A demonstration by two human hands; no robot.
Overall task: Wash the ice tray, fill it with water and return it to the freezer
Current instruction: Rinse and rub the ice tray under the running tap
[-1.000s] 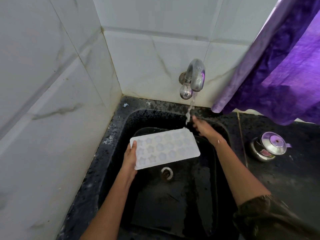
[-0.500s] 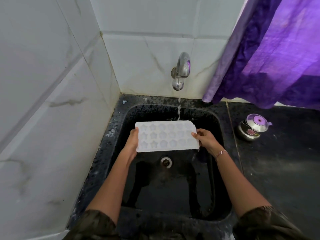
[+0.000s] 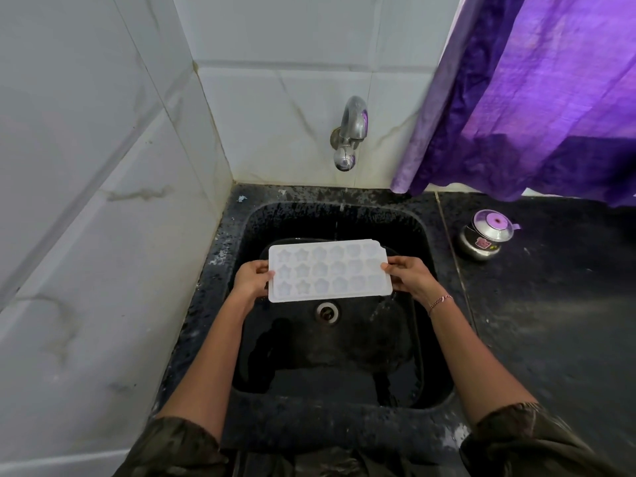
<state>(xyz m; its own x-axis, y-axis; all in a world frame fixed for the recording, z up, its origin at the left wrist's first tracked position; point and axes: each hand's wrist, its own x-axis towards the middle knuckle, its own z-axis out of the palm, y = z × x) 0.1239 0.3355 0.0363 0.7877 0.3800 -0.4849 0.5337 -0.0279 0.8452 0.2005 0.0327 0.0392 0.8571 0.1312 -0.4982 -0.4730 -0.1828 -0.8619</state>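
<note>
A white ice tray (image 3: 328, 271) with star-shaped cells is held level over the black sink (image 3: 426, 380), cells facing up. My left hand (image 3: 250, 278) grips its left short edge, thumb on top. My right hand (image 3: 409, 275) grips its right short edge the same way. The steel tap (image 3: 351, 132) juts from the tiled back wall above the tray; no steady stream shows, only a faint drip line below it. Whether the cells hold water I cannot tell.
The drain (image 3: 327, 311) sits in the wet sink floor just below the tray. A small steel lidded pot (image 3: 485, 237) stands on the black counter (image 3: 550, 321) to the right. A purple curtain (image 3: 537, 94) hangs at upper right. White tiled walls close off the left and back.
My right hand came off the tap area and took the tray's right edge. The water stream thinned and stopped. The tray was levelled and drawn slightly toward me.
</note>
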